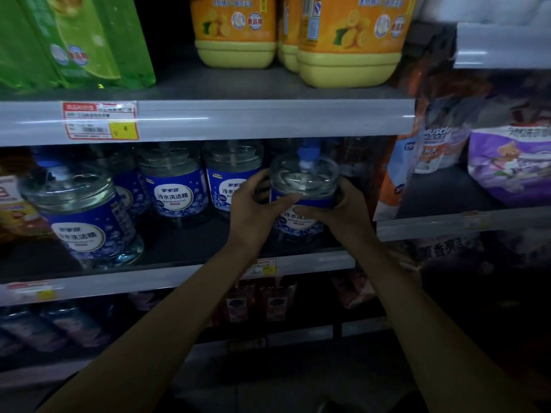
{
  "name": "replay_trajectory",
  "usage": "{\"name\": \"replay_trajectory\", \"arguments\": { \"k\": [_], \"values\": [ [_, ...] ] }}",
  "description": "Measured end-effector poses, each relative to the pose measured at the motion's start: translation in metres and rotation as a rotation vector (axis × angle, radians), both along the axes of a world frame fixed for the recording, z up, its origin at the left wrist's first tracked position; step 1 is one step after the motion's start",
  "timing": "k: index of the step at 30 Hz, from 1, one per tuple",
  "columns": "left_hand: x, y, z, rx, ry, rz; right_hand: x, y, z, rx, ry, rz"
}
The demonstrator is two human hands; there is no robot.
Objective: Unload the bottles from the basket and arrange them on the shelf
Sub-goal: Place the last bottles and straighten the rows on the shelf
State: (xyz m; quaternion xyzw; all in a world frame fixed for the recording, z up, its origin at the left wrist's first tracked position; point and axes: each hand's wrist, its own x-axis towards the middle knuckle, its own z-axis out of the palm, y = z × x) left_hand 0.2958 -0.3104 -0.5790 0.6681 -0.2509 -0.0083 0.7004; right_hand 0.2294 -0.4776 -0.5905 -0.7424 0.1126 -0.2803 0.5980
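Two bare forearms reach up from the bottom of the view and meet at one clear bottle [304, 198] with a blue label and a blue cap. On its left side the left hand [253, 207] is wrapped partway round it, the thumb lying across the front of the label; the right hand [337, 207] cups the right side, curled against the shoulder of the bottle. Both hands are closed on it and neither is nearer than the other. The bottle stands upright, cap upward, at the right end of the middle shelf [190, 254]; whether its base already rests on the shelf cannot be told, since the hands and shadow hide it. It looks like the placing step, with only a short settle and release left. Immediately to its left stands a row of matching bottles [176, 186], the nearest one just beside the left hand, so that hand has little room to slide out sideways. A further one [86, 210] leans nearer the shelf's front at the left. Low overhead runs the edge of the upper shelf [268, 119], carrying yellow jugs [348, 43] and green packs [74, 40]. No basket is visible.
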Motion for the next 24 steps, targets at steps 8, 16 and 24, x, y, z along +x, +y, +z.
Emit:
{"name": "replay_trajectory", "arguments": {
  "k": [8,16,24],
  "values": [
    [0.005,-0.003,-0.009,-0.011,0.004,0.015,0.006,0.003,-0.006,0.053,0.008,0.026],
    [0.011,0.004,-0.034,0.238,0.039,0.058,-0.013,0.018,-0.029,-0.120,0.289,-0.109],
    [0.009,0.004,-0.048,0.398,0.139,0.102,-0.005,0.024,-0.044,-0.120,0.415,-0.258]
  ]
}}
